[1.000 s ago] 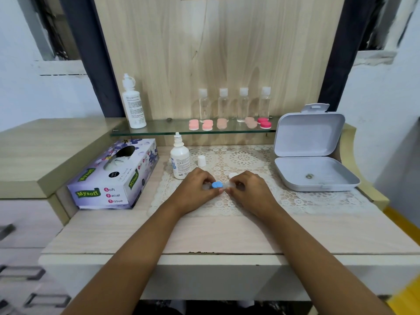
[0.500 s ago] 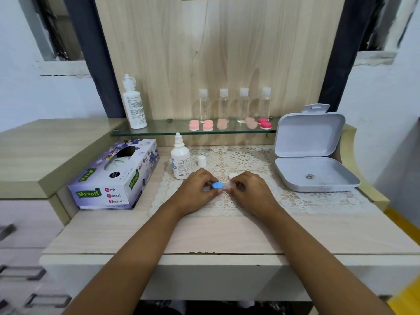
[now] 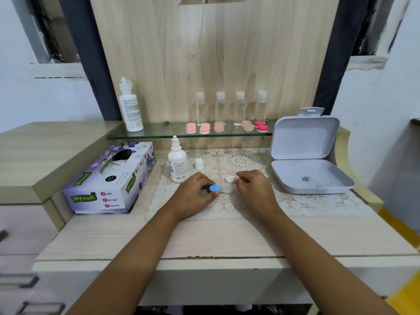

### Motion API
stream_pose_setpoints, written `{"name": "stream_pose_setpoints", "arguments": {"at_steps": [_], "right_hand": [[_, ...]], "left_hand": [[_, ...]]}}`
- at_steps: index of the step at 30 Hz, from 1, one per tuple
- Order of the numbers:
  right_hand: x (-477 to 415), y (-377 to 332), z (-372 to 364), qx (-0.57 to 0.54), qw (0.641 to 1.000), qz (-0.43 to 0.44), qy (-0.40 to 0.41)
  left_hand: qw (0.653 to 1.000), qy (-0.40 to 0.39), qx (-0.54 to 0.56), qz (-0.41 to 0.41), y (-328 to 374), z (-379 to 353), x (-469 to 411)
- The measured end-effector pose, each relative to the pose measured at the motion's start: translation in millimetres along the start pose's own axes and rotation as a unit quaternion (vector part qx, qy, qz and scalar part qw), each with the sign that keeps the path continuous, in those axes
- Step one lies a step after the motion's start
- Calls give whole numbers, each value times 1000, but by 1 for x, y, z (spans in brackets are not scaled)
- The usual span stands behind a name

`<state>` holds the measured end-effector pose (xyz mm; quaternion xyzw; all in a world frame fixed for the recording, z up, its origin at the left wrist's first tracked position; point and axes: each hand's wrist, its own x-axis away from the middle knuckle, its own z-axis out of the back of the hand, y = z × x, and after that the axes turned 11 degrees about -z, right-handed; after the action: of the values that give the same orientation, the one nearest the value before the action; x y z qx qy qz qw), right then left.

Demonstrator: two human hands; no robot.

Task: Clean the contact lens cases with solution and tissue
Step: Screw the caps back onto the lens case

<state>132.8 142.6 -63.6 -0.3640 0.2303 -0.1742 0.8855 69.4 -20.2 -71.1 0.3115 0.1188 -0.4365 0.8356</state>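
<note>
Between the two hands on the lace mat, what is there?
In the head view: a blue round plastic cap, pinched by the left hand, and a white round plastic cap by the right hand, over the white lace mat.

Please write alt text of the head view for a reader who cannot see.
The left hand pinches the blue cap of a contact lens case on a lace mat; the right hand curls beside a white cap. A solution bottle, tissue box and open white box stand nearby.

The left hand point(image 3: 193, 196) hides most of the lens case point(image 3: 227, 189) under its blue cap point(image 3: 214, 188), and whether the right hand point(image 3: 254, 192) grips the white cap point(image 3: 230, 179) is unclear.
</note>
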Motion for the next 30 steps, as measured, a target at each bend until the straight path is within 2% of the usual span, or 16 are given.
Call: {"name": "stream_pose_setpoints", "arguments": {"at_steps": [3, 7, 11, 14, 21, 30], "right_hand": [[-10, 0, 6, 29, 999, -5, -15], [-26, -3, 9, 99, 989, 13, -105], [-35, -2, 7, 166, 966, 87, -180], [-36, 0, 6, 162, 968, 98, -165], [-24, -1, 8, 26, 992, 27, -121], [-3, 5, 0, 52, 984, 127, -116]], "left_hand": [[1000, -2, 0, -2, -1, 0, 0], [1000, -3, -1, -7, -2, 0, -1], [1000, -4, -3, -10, -1, 0, 0], [1000, -7, -4, -7, -2, 0, 0], [1000, -14, -4, -5, -1, 0, 0], [1000, -7, 10, -3, -2, 0, 0]]}}
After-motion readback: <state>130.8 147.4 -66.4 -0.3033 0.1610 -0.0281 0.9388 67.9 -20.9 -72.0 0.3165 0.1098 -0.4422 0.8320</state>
